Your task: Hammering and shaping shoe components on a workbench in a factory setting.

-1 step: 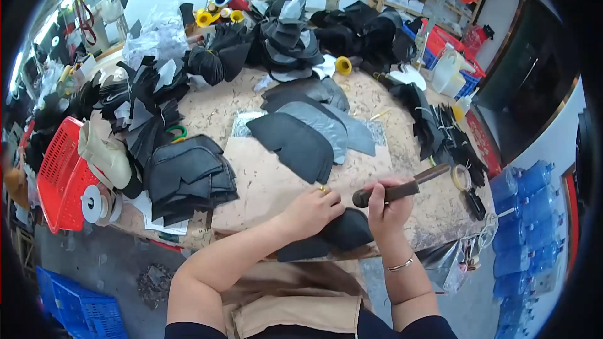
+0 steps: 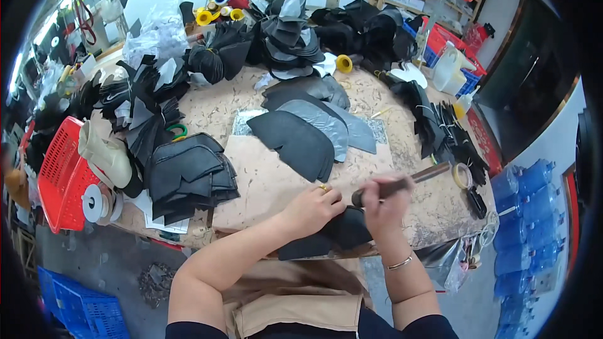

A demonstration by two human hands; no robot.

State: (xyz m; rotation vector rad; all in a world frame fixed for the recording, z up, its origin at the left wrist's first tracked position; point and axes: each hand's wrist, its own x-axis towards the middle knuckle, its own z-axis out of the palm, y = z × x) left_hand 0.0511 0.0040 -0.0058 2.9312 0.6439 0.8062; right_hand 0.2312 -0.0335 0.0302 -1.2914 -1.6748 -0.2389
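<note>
Near the front edge of the table, my left hand [image 2: 314, 208] is closed, its curled fingers pressing at the edge of a black shoe-upper piece [image 2: 348, 229]. Its fingertips are partly hidden. My right hand [image 2: 384, 210] is wrapped around a dark brown hammer [image 2: 392, 186], smeared by motion, whose rounded end points toward my left fingers just above the black piece. Farther off lies a fanned stack of black and grey cut pieces [image 2: 295, 141]. To the left sits another stack of black pieces [image 2: 188, 176].
A red basket [image 2: 59, 176] with a cream boot form [image 2: 103, 154] stands at the left edge. Bundles of black pieces [image 2: 292, 44] line the back. At right are a brown bar [image 2: 433, 171], a tape roll [image 2: 461, 176] and blue water bottles [image 2: 524, 226] beyond the table.
The hammer and my right hand have shifted slightly up and tilted, and are now blurred. My left hand stays nearly where it was on the black piece.
</note>
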